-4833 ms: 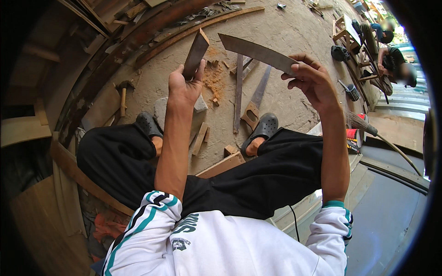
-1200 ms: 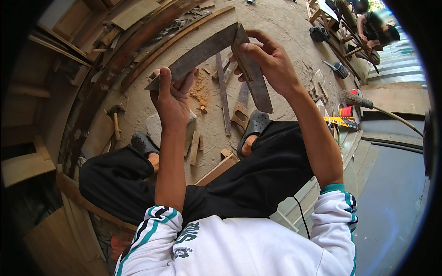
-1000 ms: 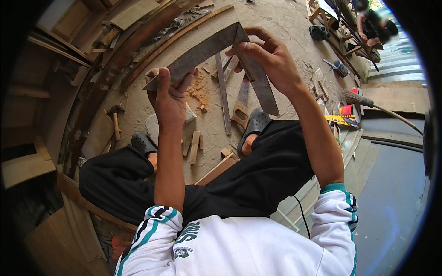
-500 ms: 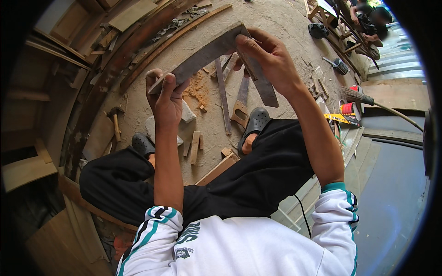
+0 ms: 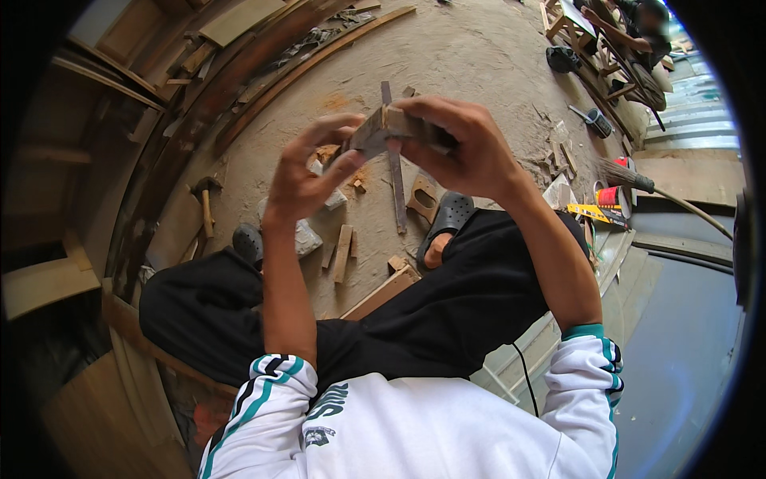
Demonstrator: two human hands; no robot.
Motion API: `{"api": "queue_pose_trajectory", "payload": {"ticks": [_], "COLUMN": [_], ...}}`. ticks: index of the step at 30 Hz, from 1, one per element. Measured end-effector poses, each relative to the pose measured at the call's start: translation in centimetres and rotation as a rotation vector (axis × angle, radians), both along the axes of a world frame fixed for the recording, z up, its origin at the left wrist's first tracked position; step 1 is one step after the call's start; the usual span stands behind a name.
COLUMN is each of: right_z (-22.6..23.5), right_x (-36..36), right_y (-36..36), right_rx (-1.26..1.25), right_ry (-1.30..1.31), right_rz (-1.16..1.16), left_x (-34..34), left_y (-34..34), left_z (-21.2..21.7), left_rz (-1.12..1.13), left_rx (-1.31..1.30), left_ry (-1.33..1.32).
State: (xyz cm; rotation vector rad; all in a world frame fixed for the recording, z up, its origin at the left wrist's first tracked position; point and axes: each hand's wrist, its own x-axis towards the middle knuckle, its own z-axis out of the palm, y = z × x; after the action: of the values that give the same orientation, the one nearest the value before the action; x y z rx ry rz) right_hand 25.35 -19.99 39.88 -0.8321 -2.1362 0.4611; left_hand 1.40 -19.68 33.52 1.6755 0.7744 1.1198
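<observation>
**Both hands on a short wooden piece, held up over the workshop floor**

A small wooden piece (image 5: pixel 375 132) with a dark flat face sits between both hands, raised in front of the person above the sandy floor (image 5: pixel 479 56). The right hand (image 5: pixel 463 148) curls over its right end, fingers (image 5: pixel 431 108) wrapped closed across the top and the thumb tucked beneath, so the grip is firm. The left hand (image 5: pixel 307 172) meets the piece from the left: thumb and forefinger pinch its near end, while the other fingers stand loosely spread and half open.

Below the hands, on the floor between the person's feet in dark sandals (image 5: pixel 451 215), lie a long narrow wooden strip (image 5: pixel 395 176), a saw handle (image 5: pixel 421 198) and several short wood offcuts (image 5: pixel 341 251). A hammer (image 5: pixel 206 203) lies to the left beside stacked curved planks (image 5: pixel 239 88). To the right a broom (image 5: pixel 630 176) and a red can (image 5: pixel 613 196) rest near a step. Far off, at the upper right, another person (image 5: pixel 638 32) sits at a wooden frame.
</observation>
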Motion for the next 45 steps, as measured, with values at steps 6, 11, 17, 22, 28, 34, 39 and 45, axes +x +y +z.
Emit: {"api": "queue_pose_trajectory", "payload": {"ticks": [6,11,17,22,28,34,39,45], "right_z": [0.6,0.6,0.6,0.0,-0.6,-1.3,-2.1,-2.1], "right_x": [-1.1,-0.9,-0.5,-0.4,0.0,-0.2,-0.1,-0.2], "right_y": [0.0,0.0,0.0,0.0,0.8,1.2,1.6,1.8], "right_rx": [-0.161,-0.229,-0.236,-0.581,-0.692,-0.727,-0.803,-0.809], "right_ry": [-0.029,-0.052,-0.025,0.211,0.255,0.199,0.233,0.195], "right_rz": [0.028,0.022,0.035,0.022,0.015,-0.033,-0.01,-0.017], "left_x": [3.6,3.9,4.0,3.9,4.0,3.5,3.4,3.0], "left_y": [-1.5,-1.8,-2.1,-2.2,-2.0,-1.8,-1.9,-1.6], "left_z": [-0.4,0.1,1.4,2.4,2.6,2.5,2.7,1.8], "left_rz": [0.016,0.02,0.023,0.06,0.072,0.077,0.092,0.082], "left_rx": [-0.039,-0.021,-0.199,-0.303,-0.415,-0.497,-0.555,-0.604], "left_ry": [-0.264,-0.232,-0.229,-0.148,-0.155,-0.139,-0.111,-0.154]}}
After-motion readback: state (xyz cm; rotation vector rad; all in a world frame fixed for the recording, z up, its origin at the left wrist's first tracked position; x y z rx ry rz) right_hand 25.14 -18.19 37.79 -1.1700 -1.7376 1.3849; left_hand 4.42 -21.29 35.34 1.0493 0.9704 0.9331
